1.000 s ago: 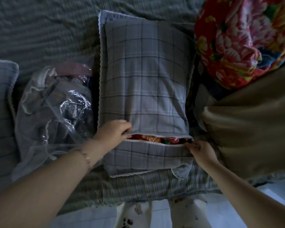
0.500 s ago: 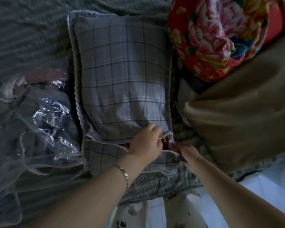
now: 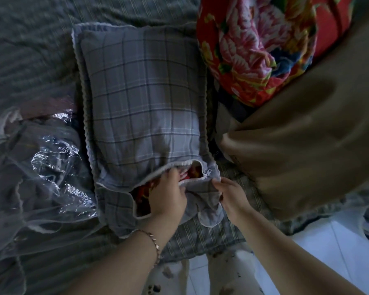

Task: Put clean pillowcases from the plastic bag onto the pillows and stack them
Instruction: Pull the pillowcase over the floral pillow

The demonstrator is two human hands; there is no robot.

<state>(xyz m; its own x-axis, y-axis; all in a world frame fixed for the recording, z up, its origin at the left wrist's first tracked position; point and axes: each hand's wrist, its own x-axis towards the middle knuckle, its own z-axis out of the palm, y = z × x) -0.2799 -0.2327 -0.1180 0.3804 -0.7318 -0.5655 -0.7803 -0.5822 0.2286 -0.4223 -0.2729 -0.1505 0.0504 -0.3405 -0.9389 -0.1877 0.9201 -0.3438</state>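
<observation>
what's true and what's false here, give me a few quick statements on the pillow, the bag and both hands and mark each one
1. The plaid pillowcase is unzipped at its near end, and red floral fabric shows inside. True.
2. The plastic bag lies to the right of the pillowcase. False: it lies to its left.
3. The right hand pinches the pillowcase cloth just below the zip pull. True.
4. The left hand rests on the plastic bag, its wrist bare. False: it is at the pillowcase opening, and the wrist wears a bracelet.
</observation>
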